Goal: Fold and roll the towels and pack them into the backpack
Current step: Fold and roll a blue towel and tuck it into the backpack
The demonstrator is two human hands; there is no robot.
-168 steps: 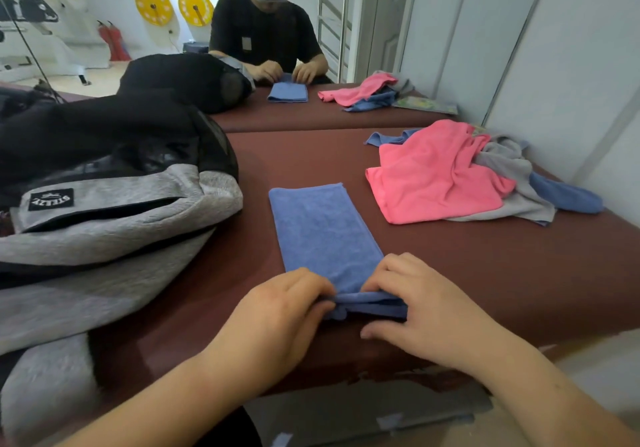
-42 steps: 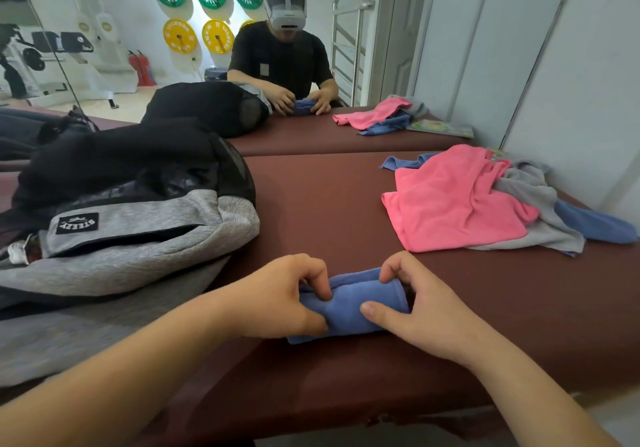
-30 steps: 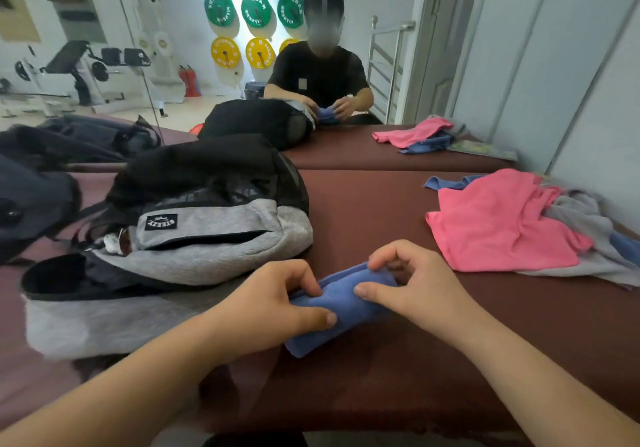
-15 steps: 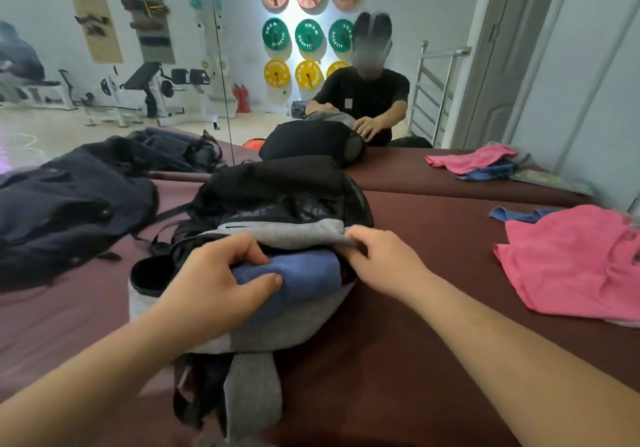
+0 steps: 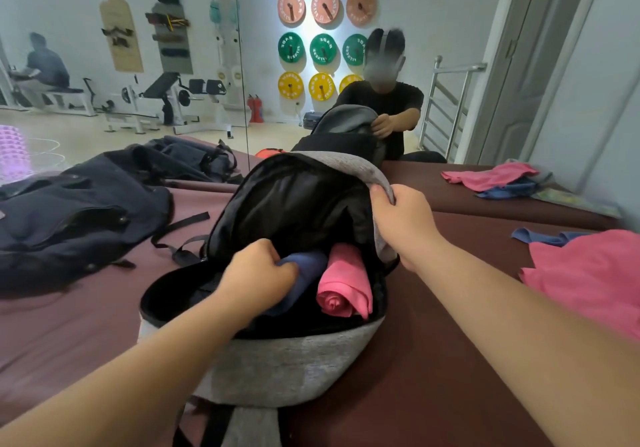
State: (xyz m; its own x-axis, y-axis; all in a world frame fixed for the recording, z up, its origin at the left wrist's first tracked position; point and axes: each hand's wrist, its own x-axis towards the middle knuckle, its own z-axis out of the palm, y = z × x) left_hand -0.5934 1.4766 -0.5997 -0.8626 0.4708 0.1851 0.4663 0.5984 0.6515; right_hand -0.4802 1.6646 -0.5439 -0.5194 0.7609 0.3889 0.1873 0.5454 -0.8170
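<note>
Blue rolled towel (image 5: 304, 270) is gripped by the left hand (image 5: 258, 273), fingers curled over it, low inside the open backpack (image 5: 294, 360), touching a pink rolled towel (image 5: 343, 287) lodged there. If the grip is released too soon, the roll could spring loose and unwind; if the flap (image 5: 360, 169) slips, the opening could drop shut over the wrist. The left wrist is bent downward, with the forearm reaching in from the lower left. The right hand (image 5: 401, 218) is raised beyond it, pinching the grey flap's edge and holding it up. Further out, a loose pink towel (image 5: 588, 273) lies on the desk (image 5: 415, 377) at the right, and a dark bag (image 5: 79, 211) at the left.
</note>
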